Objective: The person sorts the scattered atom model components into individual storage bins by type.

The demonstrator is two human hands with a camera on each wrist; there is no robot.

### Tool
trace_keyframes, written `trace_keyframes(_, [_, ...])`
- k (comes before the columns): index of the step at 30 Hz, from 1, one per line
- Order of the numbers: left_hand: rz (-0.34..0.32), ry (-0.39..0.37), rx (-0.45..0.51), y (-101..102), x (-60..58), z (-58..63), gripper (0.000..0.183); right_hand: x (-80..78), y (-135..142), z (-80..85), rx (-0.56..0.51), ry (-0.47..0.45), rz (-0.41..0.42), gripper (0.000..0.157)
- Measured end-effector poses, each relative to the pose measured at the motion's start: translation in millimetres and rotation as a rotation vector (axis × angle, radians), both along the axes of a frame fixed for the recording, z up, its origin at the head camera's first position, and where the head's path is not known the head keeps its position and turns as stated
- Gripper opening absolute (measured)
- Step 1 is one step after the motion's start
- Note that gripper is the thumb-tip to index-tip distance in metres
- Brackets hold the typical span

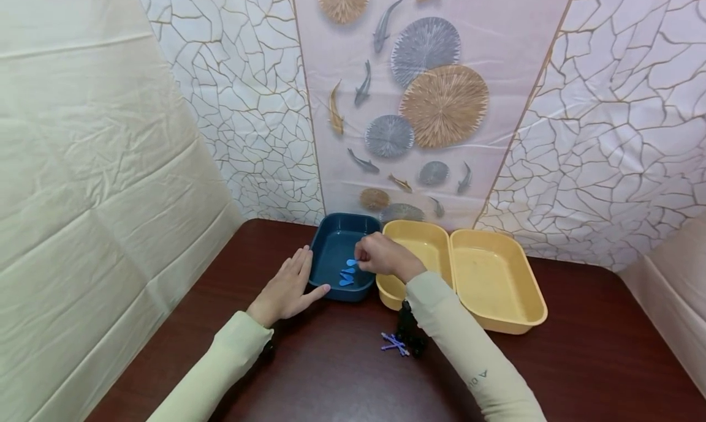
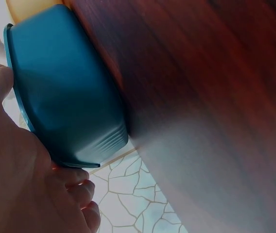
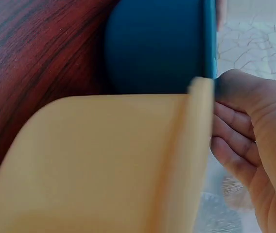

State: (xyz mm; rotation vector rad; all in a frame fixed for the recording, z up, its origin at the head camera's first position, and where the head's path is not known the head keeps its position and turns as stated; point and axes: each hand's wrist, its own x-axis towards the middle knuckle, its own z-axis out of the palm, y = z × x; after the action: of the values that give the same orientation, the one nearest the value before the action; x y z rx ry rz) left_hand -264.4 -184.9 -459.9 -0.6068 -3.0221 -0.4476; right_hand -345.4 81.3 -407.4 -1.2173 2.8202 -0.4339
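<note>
My left hand lies with straight fingers along the left rim of a dark blue plastic bin, its thumb by the near corner. In the left wrist view that hand touches the upper edge of the bin. Over the right side of the bin, my right hand has curled fingers and pinches a small blue teardrop-shaped piece at its fingertips. Several similar blue pieces lie below on the bin floor. In the right wrist view the fingertips of my right hand are partly hidden behind the bin rims.
Two yellow bins stand side by side to the right of the blue one. My right forearm crosses over the nearer yellow bin. Several thin purple sticks lie crossed on the dark wooden table. A patterned cloth hangs behind the table.
</note>
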Motion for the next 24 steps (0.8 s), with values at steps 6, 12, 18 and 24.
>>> trace_keyframes(6, [0.001,0.004,-0.008,0,-0.6,-2.2,0.1,-8.8,-4,-14.8,-0.006,-0.021,-0.044,0.004])
trace_keyframes(12, [-0.011,0.0,-0.018,0,0.1,-2.2,0.1,-10.3,-5,-21.8,-0.002,-0.05,-0.068,0.005])
trace_keyframes(18, [-0.007,-0.002,-0.016,1,1.0,-2.6,0.1,-9.5,-2,-21.3,-0.015,-0.039,-0.05,0.009])
trace_keyframes(24, [-0.007,0.009,-0.012,-1,0.2,-1.6,0.1,-0.3,5,-5.9,-0.015,0.004,0.007,0.012])
